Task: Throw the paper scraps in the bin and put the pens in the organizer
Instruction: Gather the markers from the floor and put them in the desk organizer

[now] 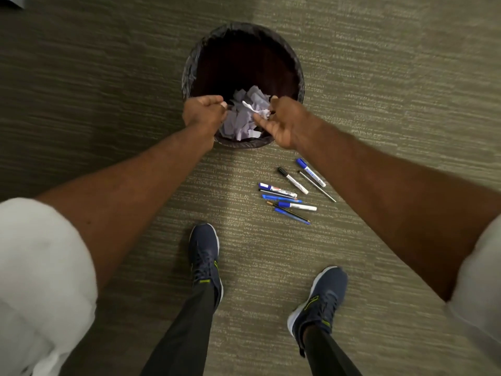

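**Scraps over the bin, pens still on the floor**

Head view. At upper centre of the frame, the left hand [204, 112] and right hand [282, 120] are curled around a wad of pale paper scraps [242, 118], held between them directly above the near rim of the round, liner-fitted waste bin [189, 66]. The wad appears to be still grasped rather than let go. No loose scraps show on the carpet [108, 77], so the first part of the task is judged nearly done. The pens and markers [291, 195] lie scattered right of centre, just below the right forearm and untouched. The organizer is not in view (its location cannot be told), so the whole second part remains.
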`<state>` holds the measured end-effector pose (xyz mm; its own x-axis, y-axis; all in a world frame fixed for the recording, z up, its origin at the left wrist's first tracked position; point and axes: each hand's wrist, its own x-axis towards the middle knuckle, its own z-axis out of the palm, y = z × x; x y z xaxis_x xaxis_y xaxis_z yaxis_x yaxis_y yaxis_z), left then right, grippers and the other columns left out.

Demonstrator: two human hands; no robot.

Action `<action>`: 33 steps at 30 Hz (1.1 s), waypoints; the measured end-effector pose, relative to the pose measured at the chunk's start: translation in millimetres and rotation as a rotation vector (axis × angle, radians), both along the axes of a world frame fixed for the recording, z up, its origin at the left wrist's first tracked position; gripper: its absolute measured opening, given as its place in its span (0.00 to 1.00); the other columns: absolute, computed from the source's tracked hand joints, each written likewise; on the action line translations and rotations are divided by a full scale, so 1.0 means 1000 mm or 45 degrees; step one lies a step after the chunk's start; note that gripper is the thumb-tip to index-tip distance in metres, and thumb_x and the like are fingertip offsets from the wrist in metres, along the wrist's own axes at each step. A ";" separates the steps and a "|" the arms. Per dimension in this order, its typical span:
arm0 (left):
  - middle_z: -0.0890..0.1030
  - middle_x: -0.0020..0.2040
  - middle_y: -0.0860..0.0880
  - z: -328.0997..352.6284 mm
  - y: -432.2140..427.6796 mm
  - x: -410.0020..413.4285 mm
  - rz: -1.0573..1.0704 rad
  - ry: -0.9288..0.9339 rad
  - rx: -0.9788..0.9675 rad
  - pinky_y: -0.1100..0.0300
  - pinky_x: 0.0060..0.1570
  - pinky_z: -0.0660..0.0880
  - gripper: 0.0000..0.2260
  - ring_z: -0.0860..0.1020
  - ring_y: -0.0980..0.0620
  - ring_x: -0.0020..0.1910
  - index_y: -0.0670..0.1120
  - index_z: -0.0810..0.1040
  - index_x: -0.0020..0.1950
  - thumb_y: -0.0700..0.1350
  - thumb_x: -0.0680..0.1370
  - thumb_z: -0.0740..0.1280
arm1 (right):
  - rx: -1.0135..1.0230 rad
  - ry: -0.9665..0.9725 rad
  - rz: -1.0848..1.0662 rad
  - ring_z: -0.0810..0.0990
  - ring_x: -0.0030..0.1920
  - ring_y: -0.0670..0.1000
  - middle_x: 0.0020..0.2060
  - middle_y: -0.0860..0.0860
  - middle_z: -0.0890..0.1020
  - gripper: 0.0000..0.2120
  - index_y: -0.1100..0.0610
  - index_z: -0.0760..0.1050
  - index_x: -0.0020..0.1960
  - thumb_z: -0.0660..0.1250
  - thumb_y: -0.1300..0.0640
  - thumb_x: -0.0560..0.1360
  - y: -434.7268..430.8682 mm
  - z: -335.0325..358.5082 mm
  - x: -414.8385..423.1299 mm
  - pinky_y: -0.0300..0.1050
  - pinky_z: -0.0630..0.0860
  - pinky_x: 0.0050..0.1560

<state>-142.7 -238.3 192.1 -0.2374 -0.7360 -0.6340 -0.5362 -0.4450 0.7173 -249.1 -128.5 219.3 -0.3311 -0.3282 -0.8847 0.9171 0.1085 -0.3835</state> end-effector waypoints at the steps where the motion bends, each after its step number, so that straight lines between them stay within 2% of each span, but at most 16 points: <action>1: 0.84 0.47 0.45 -0.001 -0.001 0.000 -0.019 -0.018 -0.011 0.61 0.50 0.83 0.11 0.84 0.56 0.42 0.39 0.82 0.60 0.34 0.78 0.71 | 0.000 -0.013 -0.009 0.73 0.71 0.58 0.75 0.57 0.68 0.17 0.62 0.67 0.72 0.55 0.65 0.84 0.000 -0.001 0.000 0.47 0.80 0.61; 3: 0.84 0.43 0.47 0.000 -0.002 0.000 -0.042 -0.009 -0.044 0.63 0.46 0.83 0.10 0.84 0.57 0.40 0.38 0.83 0.58 0.33 0.77 0.71 | 0.018 0.002 0.012 0.75 0.69 0.58 0.73 0.56 0.70 0.19 0.62 0.67 0.73 0.56 0.67 0.83 0.002 -0.003 -0.002 0.45 0.80 0.61; 5: 0.83 0.42 0.48 0.001 -0.002 0.002 -0.045 0.010 -0.084 0.64 0.44 0.83 0.09 0.84 0.58 0.39 0.38 0.83 0.55 0.33 0.76 0.72 | 0.037 0.058 0.106 0.77 0.68 0.56 0.72 0.56 0.71 0.19 0.61 0.72 0.70 0.58 0.71 0.81 0.006 -0.005 -0.002 0.45 0.79 0.63; 7: 0.83 0.41 0.48 0.002 -0.002 0.005 -0.022 0.022 -0.101 0.63 0.43 0.83 0.08 0.84 0.58 0.38 0.39 0.83 0.53 0.36 0.75 0.74 | 0.059 0.143 0.213 0.76 0.68 0.55 0.71 0.56 0.73 0.18 0.61 0.78 0.61 0.59 0.75 0.79 0.011 -0.007 -0.002 0.45 0.79 0.64; 9: 0.84 0.40 0.49 0.002 0.000 0.006 -0.065 -0.012 -0.144 0.63 0.42 0.83 0.08 0.83 0.56 0.36 0.41 0.83 0.52 0.42 0.76 0.75 | 0.076 0.196 0.245 0.79 0.65 0.56 0.66 0.57 0.77 0.15 0.61 0.81 0.53 0.61 0.76 0.78 0.017 -0.005 -0.003 0.44 0.82 0.58; 11: 0.85 0.43 0.48 0.003 0.003 0.007 -0.187 -0.083 -0.249 0.62 0.41 0.82 0.11 0.83 0.55 0.40 0.42 0.84 0.53 0.49 0.77 0.74 | 0.096 0.265 0.225 0.85 0.54 0.53 0.59 0.59 0.82 0.11 0.63 0.81 0.50 0.63 0.75 0.77 0.021 -0.003 -0.004 0.40 0.84 0.48; 12: 0.86 0.46 0.47 0.003 0.004 0.008 -0.261 -0.113 -0.318 0.62 0.43 0.81 0.11 0.82 0.55 0.43 0.42 0.84 0.54 0.49 0.78 0.73 | 0.105 0.310 0.206 0.86 0.45 0.51 0.52 0.59 0.84 0.09 0.63 0.81 0.50 0.65 0.73 0.77 0.023 -0.001 -0.005 0.38 0.83 0.42; 14: 0.84 0.56 0.45 0.004 0.006 0.011 -0.459 -0.100 -0.433 0.64 0.52 0.80 0.11 0.80 0.55 0.52 0.41 0.82 0.60 0.37 0.78 0.69 | 0.128 0.428 0.212 0.82 0.32 0.46 0.37 0.54 0.85 0.03 0.63 0.81 0.50 0.71 0.66 0.76 0.029 0.004 -0.006 0.35 0.79 0.33; 15: 0.81 0.60 0.44 0.005 0.008 0.013 -0.575 -0.080 -0.471 0.65 0.55 0.79 0.15 0.79 0.54 0.55 0.41 0.80 0.63 0.32 0.77 0.66 | 0.136 0.494 0.241 0.79 0.29 0.45 0.33 0.53 0.83 0.04 0.62 0.81 0.48 0.74 0.62 0.75 0.034 0.006 -0.005 0.35 0.77 0.31; 17: 0.78 0.65 0.45 0.008 0.015 0.017 -0.731 -0.045 -0.526 0.67 0.56 0.77 0.21 0.77 0.53 0.58 0.43 0.77 0.67 0.29 0.75 0.65 | 0.122 0.592 0.326 0.76 0.29 0.45 0.31 0.52 0.81 0.06 0.60 0.80 0.45 0.75 0.58 0.75 0.047 0.007 0.000 0.35 0.75 0.30; 19: 0.77 0.64 0.46 0.011 0.028 0.023 -0.811 0.029 -0.589 0.69 0.54 0.76 0.20 0.78 0.54 0.55 0.44 0.77 0.66 0.32 0.75 0.68 | 0.121 0.641 0.408 0.75 0.29 0.46 0.32 0.54 0.80 0.07 0.62 0.78 0.46 0.73 0.59 0.77 0.063 0.004 0.008 0.36 0.74 0.30; 24: 0.82 0.52 0.50 -0.001 0.075 0.049 -0.950 0.147 -0.553 0.73 0.47 0.76 0.11 0.80 0.59 0.47 0.44 0.80 0.59 0.37 0.77 0.71 | 0.239 0.600 0.533 0.76 0.28 0.44 0.36 0.54 0.78 0.13 0.74 0.74 0.60 0.68 0.68 0.78 0.120 -0.023 0.040 0.35 0.74 0.29; 26: 0.82 0.50 0.47 -0.012 0.094 0.062 -1.033 0.142 -0.481 0.69 0.46 0.77 0.11 0.80 0.55 0.46 0.42 0.81 0.58 0.35 0.75 0.70 | 0.355 0.649 0.628 0.77 0.28 0.40 0.36 0.53 0.79 0.10 0.73 0.76 0.57 0.67 0.71 0.77 0.150 -0.041 0.054 0.34 0.75 0.34; 29: 0.82 0.49 0.44 -0.035 0.119 0.084 -1.199 0.088 -0.351 0.64 0.47 0.78 0.13 0.80 0.50 0.46 0.40 0.81 0.57 0.31 0.74 0.69 | 0.620 0.820 0.934 0.79 0.36 0.39 0.40 0.50 0.83 0.06 0.66 0.81 0.53 0.69 0.66 0.77 0.198 -0.072 0.075 0.31 0.74 0.46; 31: 0.83 0.51 0.43 -0.055 0.133 0.096 -1.322 0.010 -0.308 0.62 0.48 0.77 0.14 0.80 0.48 0.48 0.39 0.82 0.58 0.30 0.73 0.68 | 0.718 0.874 1.078 0.83 0.45 0.48 0.47 0.53 0.86 0.06 0.62 0.82 0.51 0.68 0.65 0.77 0.226 -0.092 0.084 0.37 0.76 0.49; 33: 0.83 0.52 0.42 -0.077 0.144 0.104 -1.405 -0.069 -0.290 0.59 0.52 0.77 0.15 0.81 0.46 0.50 0.39 0.82 0.58 0.30 0.74 0.67 | 0.773 0.902 1.199 0.84 0.47 0.57 0.48 0.57 0.86 0.09 0.60 0.83 0.50 0.64 0.66 0.77 0.249 -0.112 0.088 0.40 0.76 0.47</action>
